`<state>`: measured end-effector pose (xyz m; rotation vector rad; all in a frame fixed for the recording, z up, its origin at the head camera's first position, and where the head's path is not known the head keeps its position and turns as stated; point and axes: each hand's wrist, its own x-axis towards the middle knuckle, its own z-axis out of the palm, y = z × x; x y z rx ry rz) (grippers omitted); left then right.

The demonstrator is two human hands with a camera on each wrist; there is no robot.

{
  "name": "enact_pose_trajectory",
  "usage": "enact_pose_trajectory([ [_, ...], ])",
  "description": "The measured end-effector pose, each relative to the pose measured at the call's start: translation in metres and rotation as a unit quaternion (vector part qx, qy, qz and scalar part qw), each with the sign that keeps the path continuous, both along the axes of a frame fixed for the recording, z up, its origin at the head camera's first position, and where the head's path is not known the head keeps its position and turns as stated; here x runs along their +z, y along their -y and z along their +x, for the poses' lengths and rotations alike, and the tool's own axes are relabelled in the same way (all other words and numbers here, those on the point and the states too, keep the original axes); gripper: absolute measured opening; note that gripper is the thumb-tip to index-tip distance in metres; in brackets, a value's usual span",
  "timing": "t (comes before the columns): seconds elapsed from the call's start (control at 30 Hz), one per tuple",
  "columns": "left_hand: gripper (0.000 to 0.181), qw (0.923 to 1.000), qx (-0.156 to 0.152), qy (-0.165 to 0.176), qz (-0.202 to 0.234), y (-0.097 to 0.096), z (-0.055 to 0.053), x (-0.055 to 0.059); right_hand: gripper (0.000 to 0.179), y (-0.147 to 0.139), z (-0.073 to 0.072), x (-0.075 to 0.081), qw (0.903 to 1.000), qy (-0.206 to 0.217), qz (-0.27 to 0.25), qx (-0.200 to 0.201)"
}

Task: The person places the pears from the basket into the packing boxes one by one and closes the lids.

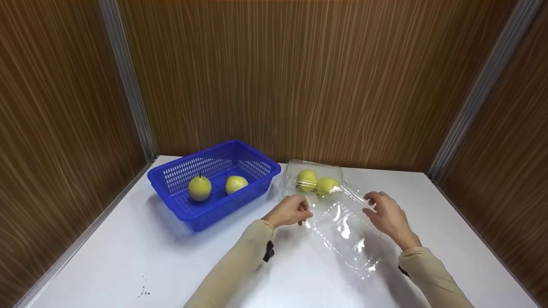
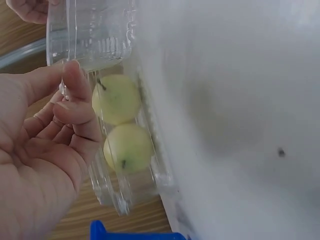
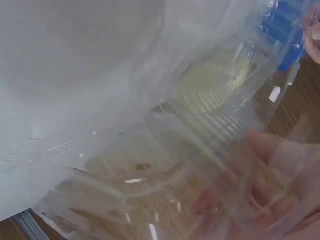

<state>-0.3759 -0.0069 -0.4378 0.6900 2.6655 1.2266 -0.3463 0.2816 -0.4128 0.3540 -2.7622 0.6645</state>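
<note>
A clear plastic clamshell box (image 1: 314,164) stands right of the basket, with two yellow-green pears (image 1: 307,180) side by side in its far part. Its clear lid (image 1: 342,226) spreads toward me, between my hands. My left hand (image 1: 293,211) pinches the lid's left edge between thumb and fingers, as the left wrist view shows close up. On the opposite side, my right hand (image 1: 389,218) grips the lid's right edge with bent fingers. In the right wrist view, fingers (image 3: 270,200) show blurred through the plastic.
A blue slotted basket (image 1: 214,214) sits at the left back, holding two more pears (image 1: 199,188). Wood-grain panels (image 1: 274,85) enclose the white table (image 1: 107,256) at the back and both sides. Small dark specks (image 1: 144,293) lie at the table's front left.
</note>
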Motion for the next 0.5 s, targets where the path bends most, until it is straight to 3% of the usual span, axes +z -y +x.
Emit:
enact_pose_trajectory([
  [0.23,0.009,0.9990,0.018,0.027,0.031,0.023,-0.001,0.004,0.035,0.012,-0.006,-0.009,0.9983,-0.024,-0.004,0.053],
  [0.5,0.008,0.9926,0.023,0.103,0.059,0.032,0.002,0.005,0.030,0.013,-0.004,-0.020,0.9975,-0.031,0.026,0.058],
])
